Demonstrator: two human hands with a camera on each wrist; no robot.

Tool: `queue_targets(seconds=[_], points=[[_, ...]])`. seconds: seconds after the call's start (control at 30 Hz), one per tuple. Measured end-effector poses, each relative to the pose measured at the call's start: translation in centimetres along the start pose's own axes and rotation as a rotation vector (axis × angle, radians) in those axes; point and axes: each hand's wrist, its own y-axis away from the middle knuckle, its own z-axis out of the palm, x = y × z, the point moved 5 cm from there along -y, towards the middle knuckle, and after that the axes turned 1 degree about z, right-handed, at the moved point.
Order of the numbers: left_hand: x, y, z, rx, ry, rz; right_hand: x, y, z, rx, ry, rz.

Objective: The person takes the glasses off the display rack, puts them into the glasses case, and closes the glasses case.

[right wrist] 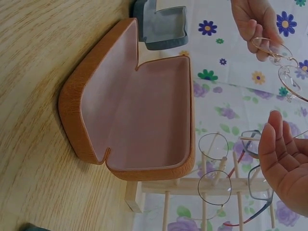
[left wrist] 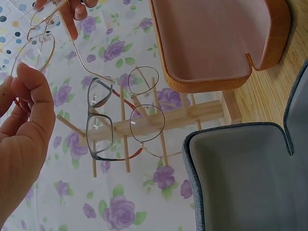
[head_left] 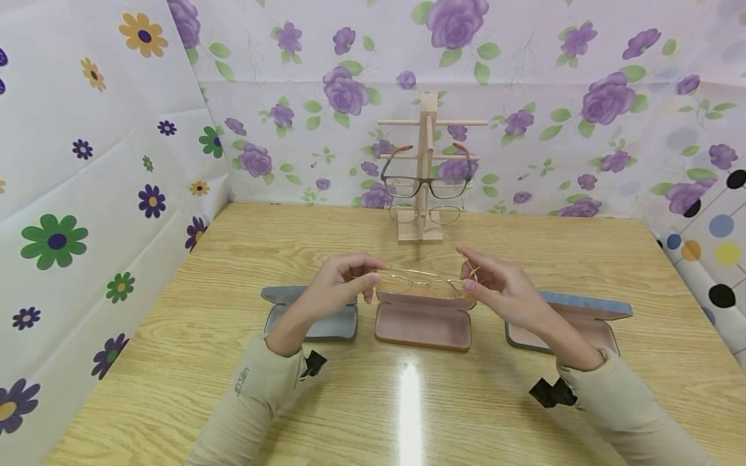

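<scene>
Both hands hold a pair of gold wire-rimmed glasses [head_left: 422, 281] in the air just above the open brown case [head_left: 423, 325], which lies in the middle of the bench [head_left: 373, 401]; the left hand [head_left: 340, 283] pinches the frame's left end between thumb and curled fingertips, and the right hand [head_left: 501, 288] pinches the right end near the hinge, its other fingers loosely spread; holding it at both ends probably keeps the thin frame level and spares the lenses from fingerprints. The glasses' long axis runs left to right across the bench, roughly parallel to the case's long side; the lenses seem to face away from the person, though the thin wire makes this hard to judge, and one temple [left wrist: 89, 65] stands unfolded. A grey case [head_left: 311, 317] lies open to the left, and another open case with a grey lid [head_left: 574, 320] to the right; behind, a wooden rack [head_left: 427, 168] carries dark-framed glasses [head_left: 424, 184] and, below them, thin round-lensed glasses [head_left: 425, 213].
</scene>
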Motion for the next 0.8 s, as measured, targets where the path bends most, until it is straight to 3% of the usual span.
queue_targets(seconds=[0.8], points=[[0.18, -0.04, 0.02, 0.003, -0.006, 0.002, -0.34, -0.15, 0.6, -0.082, -0.003, -0.148]])
